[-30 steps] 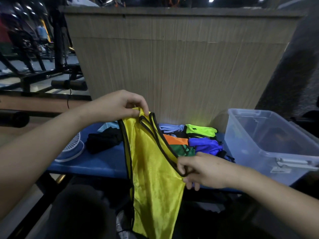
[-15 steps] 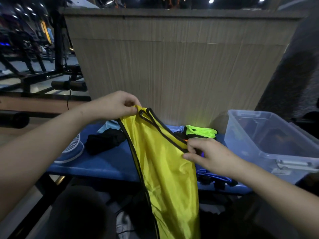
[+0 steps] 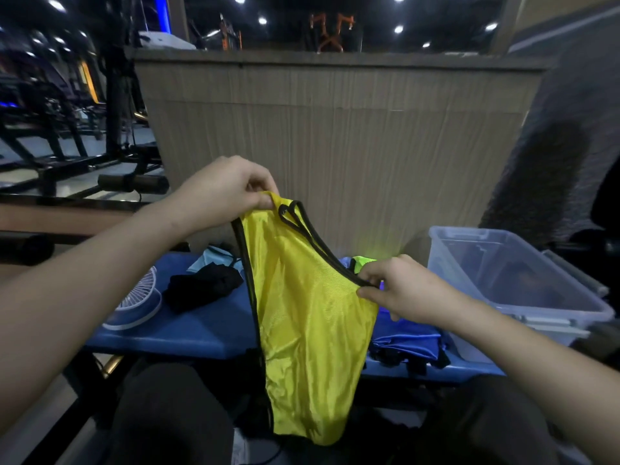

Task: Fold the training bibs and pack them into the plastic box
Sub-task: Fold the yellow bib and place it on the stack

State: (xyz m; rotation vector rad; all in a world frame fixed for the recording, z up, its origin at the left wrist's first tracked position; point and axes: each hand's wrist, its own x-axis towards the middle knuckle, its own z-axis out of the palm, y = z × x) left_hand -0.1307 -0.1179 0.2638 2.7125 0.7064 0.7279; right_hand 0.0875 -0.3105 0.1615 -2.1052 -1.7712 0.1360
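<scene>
over the blue bench (image 3: 201, 330), a shiny yellow bib (image 3: 308, 317) hung.
left hand (image 3: 228, 189) pinched its top; right hand (image 3: 399, 290) pinched its black trim, beside the clear plastic box (image 3: 523, 317).

Blue bench (image 3: 201, 333), white fan (image 3: 134, 305), black cloth (image 3: 201, 290), plastic box (image 3: 513, 286) (clear), blue bibs (image 3: 406, 340)

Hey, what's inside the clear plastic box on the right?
The plastic box has its lid off, and no folded bibs show inside. Dark shapes seen through its clear walls look like things behind or beneath it. Its near corner is hidden by the right forearm.
</scene>
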